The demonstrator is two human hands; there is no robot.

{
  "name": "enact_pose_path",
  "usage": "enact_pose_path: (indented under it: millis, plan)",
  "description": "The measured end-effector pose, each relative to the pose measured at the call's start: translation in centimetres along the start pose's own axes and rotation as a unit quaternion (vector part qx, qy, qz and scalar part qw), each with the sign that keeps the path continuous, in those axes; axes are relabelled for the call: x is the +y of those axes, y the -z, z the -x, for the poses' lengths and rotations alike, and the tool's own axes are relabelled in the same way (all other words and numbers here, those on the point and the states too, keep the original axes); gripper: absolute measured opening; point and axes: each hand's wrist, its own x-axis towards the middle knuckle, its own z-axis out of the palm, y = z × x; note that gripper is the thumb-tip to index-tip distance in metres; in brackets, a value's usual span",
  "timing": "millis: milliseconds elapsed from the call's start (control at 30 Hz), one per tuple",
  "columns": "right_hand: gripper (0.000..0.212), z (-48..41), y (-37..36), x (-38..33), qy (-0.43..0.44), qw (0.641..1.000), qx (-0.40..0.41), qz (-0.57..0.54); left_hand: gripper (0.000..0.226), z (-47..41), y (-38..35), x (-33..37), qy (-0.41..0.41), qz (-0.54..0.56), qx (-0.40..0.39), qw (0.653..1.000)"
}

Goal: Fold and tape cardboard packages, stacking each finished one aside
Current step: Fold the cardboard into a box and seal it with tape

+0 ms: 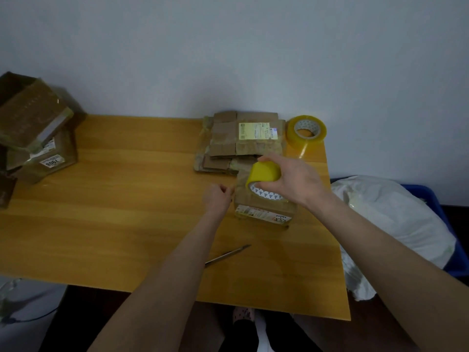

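A small cardboard package (pixel 264 208) with a printed label stands on the wooden table (pixel 127 199), right of centre. My right hand (pixel 294 181) grips a yellow tape roll (pixel 264 174) just above the package's top. My left hand (pixel 218 196) is at the package's upper left edge, fingers curled as if pinching something there; the tape end itself is too small to make out. Behind the package lies a pile of flattened cardboard pieces (pixel 241 141) with a shipping label.
A second tape roll (pixel 306 132) stands at the table's back right corner. A utility knife (pixel 228 254) lies near the front edge. Taped boxes (pixel 38 130) are stacked at the far left. A white bag in a blue bin (pixel 396 224) sits right of the table.
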Motion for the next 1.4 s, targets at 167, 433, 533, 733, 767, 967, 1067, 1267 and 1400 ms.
enact_pose_path:
  millis: [167,433,533,733,767,967,1067,1267,1400]
  plan:
    - [0.074,0.6,-0.7,0.8,0.001,0.988,-0.008,-0.155,0.043,-0.1,-0.3,0.6,0.004,-0.073,-0.012,0.997]
    - [0.076,2.6,-2.7,2.6,-0.125,0.943,0.046,-0.305,0.042,4.2,-1.1,0.2,-0.198,0.024,-0.026,0.980]
    - [0.065,2.5,-3.2,1.7,-0.142,0.911,0.059,-0.384,0.049,4.4,-1.5,0.2,-0.160,0.061,-0.077,0.982]
    - [0.050,0.4,-5.3,-0.7,-0.119,0.914,0.014,-0.387,0.086,1.9,2.6,-2.3,-0.241,-0.084,-0.092,0.962]
    - [0.048,0.0,-5.3,-0.9,-0.107,0.924,0.017,-0.368,0.089,1.6,2.8,-2.8,-0.261,-0.101,-0.094,0.955]
    - [0.064,-1.1,-4.0,-1.2,-0.028,0.974,0.047,-0.219,0.080,0.7,2.8,-3.4,-0.304,-0.231,-0.028,0.924]
    - [0.068,-0.9,-3.0,-0.8,-0.001,0.992,0.041,-0.121,0.074,1.0,3.3,-3.0,-0.300,-0.309,-0.009,0.902]
    - [0.070,-0.8,-0.6,0.6,0.011,0.998,0.038,0.039,0.067,1.7,3.4,-1.9,-0.281,-0.376,-0.011,0.883]
    - [0.070,-1.0,0.5,1.4,0.004,0.996,0.011,0.086,0.067,1.8,3.0,-1.5,-0.271,-0.398,-0.014,0.877]
